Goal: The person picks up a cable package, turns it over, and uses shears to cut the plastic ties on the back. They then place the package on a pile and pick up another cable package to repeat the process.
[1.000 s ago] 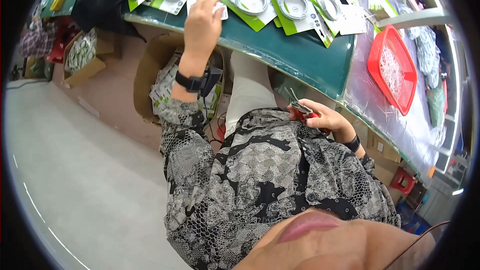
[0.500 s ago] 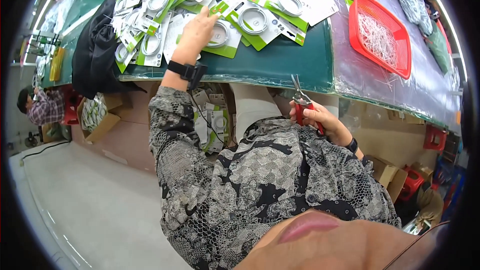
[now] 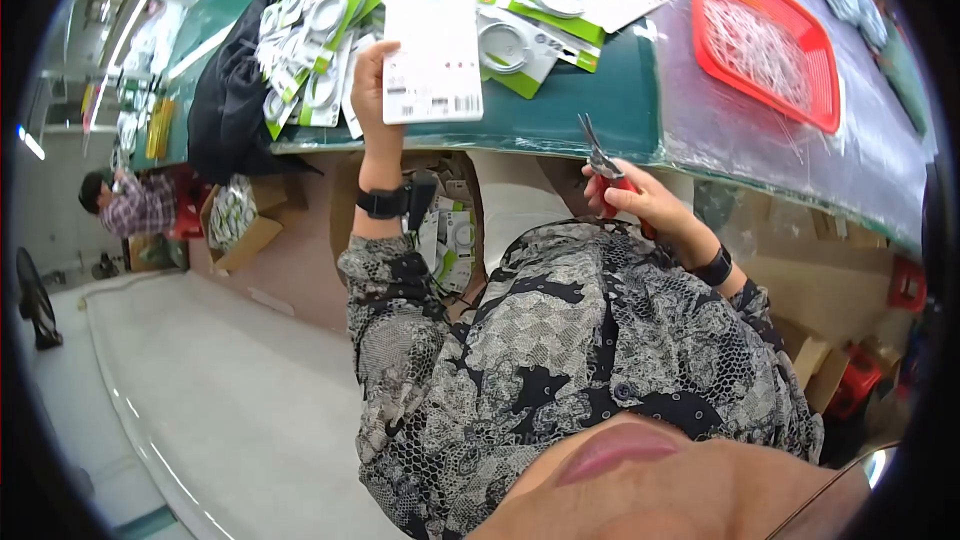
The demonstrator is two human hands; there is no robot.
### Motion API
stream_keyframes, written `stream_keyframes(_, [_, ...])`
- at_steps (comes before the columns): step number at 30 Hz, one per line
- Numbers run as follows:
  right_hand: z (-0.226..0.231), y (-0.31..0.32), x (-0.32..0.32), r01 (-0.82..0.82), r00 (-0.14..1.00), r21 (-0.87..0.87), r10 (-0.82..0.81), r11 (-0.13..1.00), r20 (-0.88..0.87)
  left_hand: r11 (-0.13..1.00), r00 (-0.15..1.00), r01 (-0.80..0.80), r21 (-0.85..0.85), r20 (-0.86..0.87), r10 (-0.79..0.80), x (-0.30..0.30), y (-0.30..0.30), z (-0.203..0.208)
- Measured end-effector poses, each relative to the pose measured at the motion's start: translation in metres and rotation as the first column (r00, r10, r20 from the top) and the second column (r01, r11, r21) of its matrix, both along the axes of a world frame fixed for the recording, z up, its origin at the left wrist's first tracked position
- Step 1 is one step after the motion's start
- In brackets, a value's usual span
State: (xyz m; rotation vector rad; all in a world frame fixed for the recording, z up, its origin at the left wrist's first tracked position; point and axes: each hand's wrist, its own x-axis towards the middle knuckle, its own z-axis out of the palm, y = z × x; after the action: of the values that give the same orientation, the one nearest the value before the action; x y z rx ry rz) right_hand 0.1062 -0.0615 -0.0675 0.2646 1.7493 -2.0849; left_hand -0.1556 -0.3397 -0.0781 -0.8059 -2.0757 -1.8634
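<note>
Sitting far out at nine o'clock, another person in a checked shirt point(image 3: 135, 202) works beside open cartons, well apart from the wearer. Nearer, a dark garment point(image 3: 232, 100) drapes over the green worktop point(image 3: 560, 120) edge, next to a heap of green-and-white packaged cable coils point(image 3: 320, 30) at eleven o'clock. At twelve o'clock the left hand point(image 3: 368, 75) is clamped on a white backing card point(image 3: 433, 58), thumb on its edge, lifting it clear of the heap with its printed back toward the camera. At two o'clock from the wearer's chest, the right hand point(image 3: 645, 202) is closed around red-handled snips point(image 3: 605, 165), blades pointing up just below the worktop edge. A red mesh tray point(image 3: 765, 35) lies at one o'clock. Judging by this, the card is being picked and checked; the next move probably calls for bringing card and snips together, blades held steady.
</note>
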Motion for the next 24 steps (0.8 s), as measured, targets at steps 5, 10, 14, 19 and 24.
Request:
stream_keyframes(5, [0.03,0.041,-0.006,0.435,0.834,0.75,0.091,0.498,-0.544,0.751,0.593,0.207,0.626,0.531,-0.606,0.034,0.102,0.015])
stream_keyframes(10, [0.052,0.077,-0.011,0.573,0.804,0.773,-0.003,0.274,-0.595,0.655,0.373,0.18,0.734,0.565,-0.736,0.038,0.17,0.035])
stream_keyframes(14, [0.056,0.098,-0.01,0.57,0.817,0.792,-0.05,0.217,-0.574,0.717,0.504,0.313,0.623,0.531,-0.682,0.048,0.197,0.048])
stream_keyframes(19, [0.075,0.129,-0.003,0.616,0.773,0.782,-0.12,-0.093,-0.623,0.734,0.612,0.424,0.531,0.43,-0.664,0.065,0.228,0.08])
stream_keyframes(24, [0.09,0.147,-0.003,0.617,0.771,0.778,-0.108,-0.123,-0.628,0.759,0.643,0.475,0.446,0.413,-0.645,0.087,0.251,0.09])
